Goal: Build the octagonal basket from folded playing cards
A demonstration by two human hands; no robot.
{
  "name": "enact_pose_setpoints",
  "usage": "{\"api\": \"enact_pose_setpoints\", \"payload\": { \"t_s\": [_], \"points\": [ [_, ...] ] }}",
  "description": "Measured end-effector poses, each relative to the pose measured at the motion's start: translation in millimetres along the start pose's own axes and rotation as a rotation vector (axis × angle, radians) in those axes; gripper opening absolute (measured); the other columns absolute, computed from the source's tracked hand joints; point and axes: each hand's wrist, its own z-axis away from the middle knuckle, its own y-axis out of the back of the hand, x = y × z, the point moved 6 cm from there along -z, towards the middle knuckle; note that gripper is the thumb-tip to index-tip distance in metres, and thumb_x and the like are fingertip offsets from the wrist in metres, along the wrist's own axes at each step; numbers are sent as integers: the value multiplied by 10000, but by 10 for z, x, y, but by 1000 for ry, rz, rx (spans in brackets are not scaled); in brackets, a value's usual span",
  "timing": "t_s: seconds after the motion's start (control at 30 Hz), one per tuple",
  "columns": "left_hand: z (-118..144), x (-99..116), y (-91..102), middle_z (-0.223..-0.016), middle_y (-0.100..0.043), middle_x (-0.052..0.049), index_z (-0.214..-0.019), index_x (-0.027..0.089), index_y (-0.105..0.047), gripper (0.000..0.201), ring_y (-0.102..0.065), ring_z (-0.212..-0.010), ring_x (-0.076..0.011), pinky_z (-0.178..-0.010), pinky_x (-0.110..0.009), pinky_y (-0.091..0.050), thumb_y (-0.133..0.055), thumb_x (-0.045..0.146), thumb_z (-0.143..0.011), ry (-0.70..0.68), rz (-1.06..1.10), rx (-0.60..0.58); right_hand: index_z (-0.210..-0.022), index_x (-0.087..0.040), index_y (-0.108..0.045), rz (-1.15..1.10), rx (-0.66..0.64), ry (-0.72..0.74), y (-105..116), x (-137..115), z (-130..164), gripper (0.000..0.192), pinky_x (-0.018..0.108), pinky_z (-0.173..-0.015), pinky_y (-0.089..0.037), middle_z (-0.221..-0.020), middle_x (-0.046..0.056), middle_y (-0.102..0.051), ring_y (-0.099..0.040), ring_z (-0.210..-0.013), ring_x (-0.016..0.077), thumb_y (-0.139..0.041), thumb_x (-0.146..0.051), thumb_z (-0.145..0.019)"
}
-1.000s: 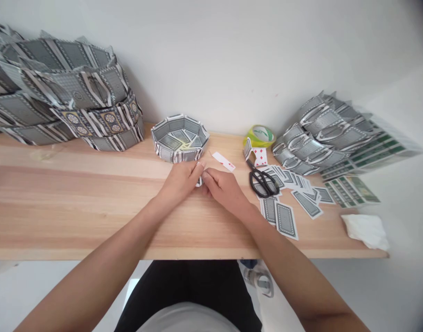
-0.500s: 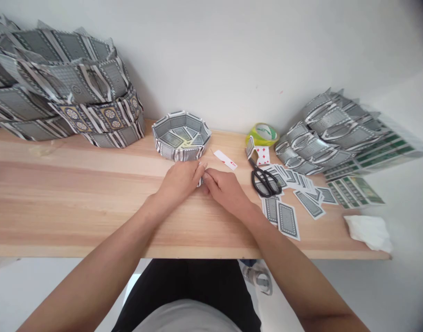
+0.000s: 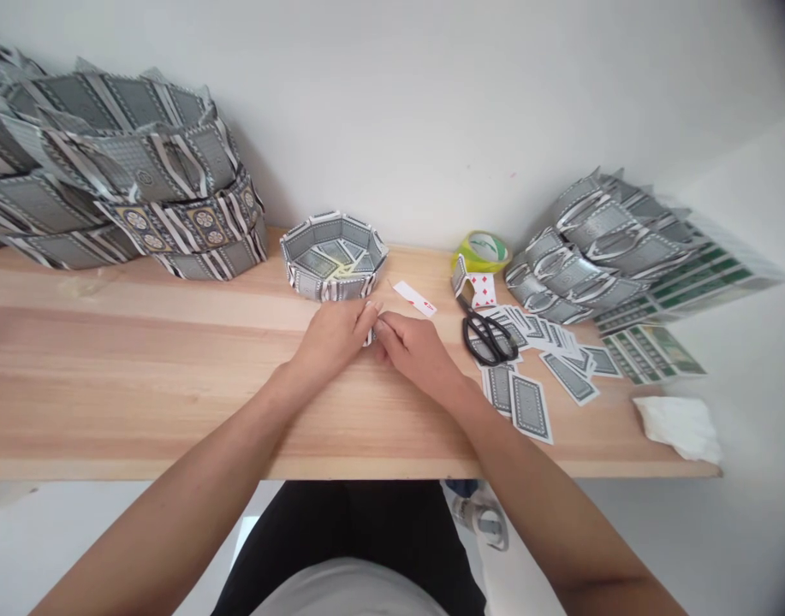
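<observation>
My left hand [image 3: 338, 332] and my right hand [image 3: 416, 346] meet over the middle of the wooden table, fingertips pinched together. Between them is a folded playing card [image 3: 369, 338]; only a small grey and white bit shows, the rest being covered by the fingers. Just beyond my left hand stands a shallow many-sided basket [image 3: 336, 287] made of folded cards, with loose card pieces inside. A cut strip of playing card [image 3: 414, 298] lies beyond my right hand. To the right, black-handled scissors [image 3: 490, 338] rest on spread playing cards [image 3: 532, 408].
Large baskets woven from cards [image 3: 174, 162] stand at the back left. On the right are a yellow-green tape roll [image 3: 483, 250], a bent red-diamond card [image 3: 481, 289], a stack of woven card pieces [image 3: 585, 244] and a white tissue [image 3: 678, 426]. The wooden tabletop [image 3: 141, 385] ends near my body.
Both hands stay pinched together at nearly the same spot. The whole view has shifted slightly; the things on the table have not visibly moved.
</observation>
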Motion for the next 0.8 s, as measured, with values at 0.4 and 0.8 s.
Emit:
{"api": "enact_pose_setpoints", "payload": {
  "t_s": [0.4, 0.8],
  "points": [
    [11, 22, 18, -523, -453, 10, -572, 188, -479, 427, -411, -527, -141, -538, -269, -249, -341, 337, -948, 4, -15, 3, -675, -202, -508, 35, 5, 7, 11, -7, 10, 320, 223, -646, -378, -617, -19, -614, -577, -609, 122, -391, -242, -970],
    [31, 45, -17, -705, -662, -87, -723, 166, -617, 400, -584, -655, -207, -608, -300, -331, -348, 336, -966, 25, -270, -83, -737, -193, -555, 180, -58, -23, -7, 0, 8, 270, 237, -640, -370, -699, 23, -649, -575, -640, 144, -401, -225, -957]
  ]
}}
